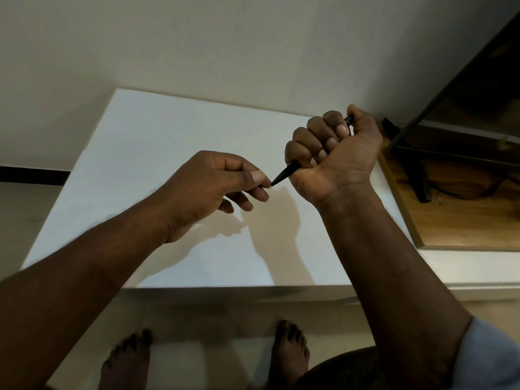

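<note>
Black and slim, the pen [284, 173] sits inside the right hand [332, 153]. All the fingers of that hand are curled round it in a tight fist. The pen's top end peeks out above the fist, by the thumb. The pointed end sticks out below the fist and points down and to the left.

There the left hand [213, 184] meets it. Its thumb and first finger [254, 175] pinch the very tip of the pen, where I see a small bit of gold colour. The other left fingers hang loosely curled below.

Both hands hold the pen in the air above the flat white table top [157, 153], and I see their shadows on it. To the right lies a brown wooden board [461, 220] with a black stand [422, 175] on it. Down on the light floor I see two bare feet [289, 350]. A pale blue sleeve [489, 353] shows on the right arm.
</note>
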### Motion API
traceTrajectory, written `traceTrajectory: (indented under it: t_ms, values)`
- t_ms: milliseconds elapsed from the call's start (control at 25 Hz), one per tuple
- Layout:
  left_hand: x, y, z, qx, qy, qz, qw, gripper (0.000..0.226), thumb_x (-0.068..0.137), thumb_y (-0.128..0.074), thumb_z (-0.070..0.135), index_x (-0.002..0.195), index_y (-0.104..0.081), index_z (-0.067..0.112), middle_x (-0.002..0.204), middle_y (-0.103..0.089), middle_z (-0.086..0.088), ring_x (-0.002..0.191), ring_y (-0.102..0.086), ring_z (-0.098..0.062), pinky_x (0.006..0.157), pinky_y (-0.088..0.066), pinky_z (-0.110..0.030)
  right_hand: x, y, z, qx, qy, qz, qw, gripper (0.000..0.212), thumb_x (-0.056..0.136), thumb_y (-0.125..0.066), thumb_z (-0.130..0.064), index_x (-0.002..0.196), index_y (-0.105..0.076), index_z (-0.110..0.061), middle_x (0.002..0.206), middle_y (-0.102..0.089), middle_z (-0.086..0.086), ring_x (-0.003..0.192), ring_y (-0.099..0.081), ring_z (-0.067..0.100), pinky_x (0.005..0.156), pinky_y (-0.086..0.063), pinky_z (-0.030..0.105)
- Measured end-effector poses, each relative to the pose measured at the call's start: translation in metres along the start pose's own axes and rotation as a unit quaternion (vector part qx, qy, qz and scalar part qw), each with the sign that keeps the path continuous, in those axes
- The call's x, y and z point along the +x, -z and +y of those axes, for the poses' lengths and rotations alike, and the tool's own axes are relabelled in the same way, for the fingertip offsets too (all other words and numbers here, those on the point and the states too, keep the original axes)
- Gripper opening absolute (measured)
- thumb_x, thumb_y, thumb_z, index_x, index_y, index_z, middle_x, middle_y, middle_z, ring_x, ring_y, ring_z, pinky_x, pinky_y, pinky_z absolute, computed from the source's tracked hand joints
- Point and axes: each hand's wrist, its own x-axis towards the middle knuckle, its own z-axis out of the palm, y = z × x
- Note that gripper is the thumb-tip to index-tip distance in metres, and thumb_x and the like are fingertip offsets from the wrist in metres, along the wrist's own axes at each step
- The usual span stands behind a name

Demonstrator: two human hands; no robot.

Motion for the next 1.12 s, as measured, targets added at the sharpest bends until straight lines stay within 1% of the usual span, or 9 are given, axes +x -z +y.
traceTrajectory:
  t_ms: [240, 680, 960, 1040, 1120]
  values:
    - [-0.0003, 0.0013, -0.0005, -0.002, 0.002, 0.000, 1.000, 0.020, 0.101, -0.064, 0.028, 0.095, -0.083, 0.026, 0.094, -0.083, 0.000, 0.077, -0.075, -0.014, 0.071, -0.051, -0.033, -0.0003, 0.0002, 0.0004, 0.008, -0.007, -0.001, 1.000, 0.055, 0.101, -0.046, -0.048, 0.055, -0.035, -0.020, 0.049, -0.024, -0.006, 0.037, -0.018, 0.010, 0.039, -0.015, 0.021]
    - [0.0007, 0.0017, -0.0011, -0.001, -0.002, 0.000, 1.000, 0.021, 0.101, -0.063, 0.029, 0.094, -0.083, 0.031, 0.094, -0.083, 0.002, 0.078, -0.076, -0.014, 0.072, -0.051, -0.034, 0.0007, -0.0007, 0.0009, 0.004, -0.002, 0.001, 1.000, 0.046, 0.097, -0.045, -0.039, 0.056, -0.033, -0.021, 0.049, -0.023, -0.007, 0.037, -0.017, 0.011, 0.038, -0.015, 0.020]
    - [0.0010, 0.0019, -0.0016, -0.001, 0.002, 0.000, 1.000, 0.021, 0.101, -0.063, 0.029, 0.095, -0.083, 0.031, 0.094, -0.083, 0.002, 0.078, -0.076, -0.014, 0.071, -0.050, -0.033, 0.0002, 0.0003, 0.0024, 0.004, -0.016, -0.002, 1.000, 0.053, 0.100, -0.047, -0.050, 0.057, -0.033, -0.022, 0.048, -0.023, -0.007, 0.036, -0.018, 0.010, 0.038, -0.014, 0.021]
    - [0.0007, 0.0017, -0.0009, -0.001, 0.002, 0.000, 1.000, 0.021, 0.101, -0.063, 0.028, 0.095, -0.083, 0.031, 0.094, -0.083, 0.002, 0.078, -0.076, -0.014, 0.071, -0.050, -0.033, 0.0004, 0.0003, 0.0019, 0.004, -0.015, 0.000, 1.000, 0.052, 0.100, -0.046, -0.048, 0.057, -0.033, -0.021, 0.048, -0.023, -0.007, 0.036, -0.018, 0.010, 0.038, -0.014, 0.021]
    - [0.0005, 0.0015, -0.0001, -0.002, 0.003, 0.001, 1.000, 0.021, 0.101, -0.063, 0.028, 0.094, -0.083, 0.031, 0.094, -0.083, 0.002, 0.077, -0.076, -0.013, 0.071, -0.050, -0.033, 0.0009, -0.0003, 0.0010, 0.001, -0.008, 0.006, 1.000, 0.049, 0.098, -0.046, -0.042, 0.056, -0.033, -0.021, 0.050, -0.022, -0.007, 0.037, -0.017, 0.011, 0.038, -0.015, 0.021]
